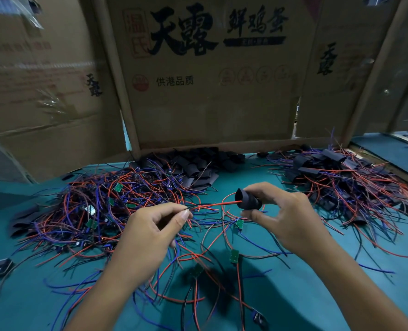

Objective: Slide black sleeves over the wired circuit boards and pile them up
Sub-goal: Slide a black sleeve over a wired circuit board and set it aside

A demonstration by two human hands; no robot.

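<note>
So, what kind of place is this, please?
Probably a small workshop bench for hand assembly: a teal table heaped with wired circuit boards, loose black sleeves, a finished pile, and egg cartons as a back wall.

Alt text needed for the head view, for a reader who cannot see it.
Right hand holds a black sleeve while the left hand pinches red and black wires at its opening. On the teal table, unsleeved wired boards lie left, empty sleeves behind, sleeved ones right.
</note>
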